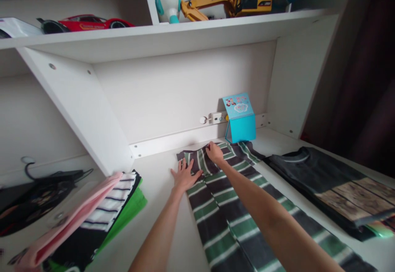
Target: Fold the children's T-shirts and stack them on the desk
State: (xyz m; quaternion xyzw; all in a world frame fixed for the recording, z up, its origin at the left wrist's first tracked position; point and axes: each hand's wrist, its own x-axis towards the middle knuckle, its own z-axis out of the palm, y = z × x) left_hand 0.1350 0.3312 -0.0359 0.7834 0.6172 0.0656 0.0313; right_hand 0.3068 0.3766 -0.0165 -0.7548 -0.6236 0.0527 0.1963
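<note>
A green, dark grey and white striped garment (210, 226) lies spread lengthwise on the white desk, its far end close to the back panel. My left hand (185, 175) rests flat on the garment's far left part, fingers spread. Farther back, my right hand (215, 152) has its fingers curled together at the far edge, pinching the striped cloth there. My right forearm crosses over the garment and hides some of it.
Folded clothes (108, 210) in pink, striped, black and green lie at left. A dark folded T-shirt (327, 177) tops a stack at right. A blue desk calendar (242, 119) stands behind the garment, beside a power strip (217, 118). Toys, including a yellow excavator (226, 2), occupy the shelf above.
</note>
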